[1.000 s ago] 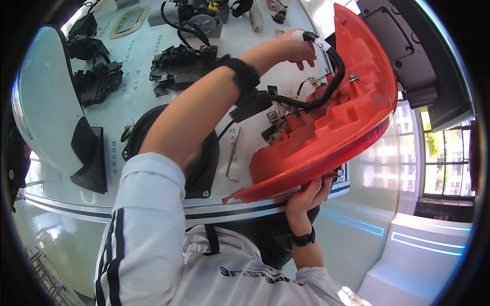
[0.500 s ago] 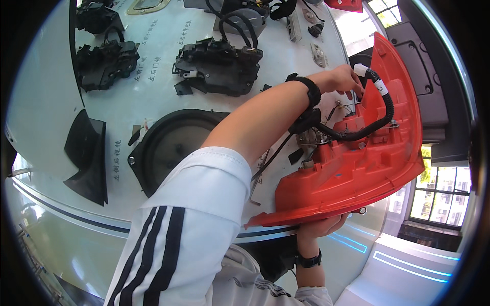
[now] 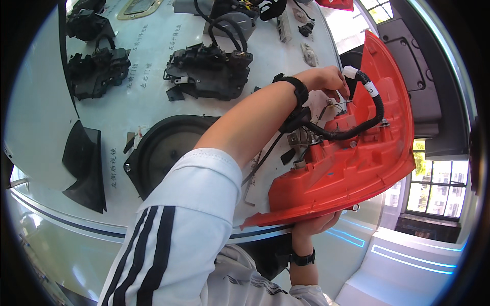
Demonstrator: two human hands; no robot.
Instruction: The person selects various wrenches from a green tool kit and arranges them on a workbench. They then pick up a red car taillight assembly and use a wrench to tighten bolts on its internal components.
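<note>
A large red car tail light (image 3: 326,183), its back side up, is tilted over the bench's right edge. A black corrugated wiring harness (image 3: 377,109) with white wrapping loops across it. My left hand (image 3: 331,81) is at the lamp's far inner edge, by the thin wires (image 3: 334,106). Its fingers are bent together; what they pinch is hidden. Under the near edge, my right hand (image 3: 317,223) grips the tail light from below, its fingers partly hidden. A small shiny metal ring (image 3: 356,207) sticks out beside it.
A round black speaker (image 3: 173,148) lies left under my forearm. Black door locks (image 3: 209,71) and a dark triangular mirror trim (image 3: 84,168) lie on the white bench (image 3: 122,109). A bent hex key (image 3: 248,196) rests near the lamp. Dark panels (image 3: 416,76) stand at the right.
The whole view has shifted slightly, so things sit a little further left. Both hands keep nearly the same places on the tail light.
</note>
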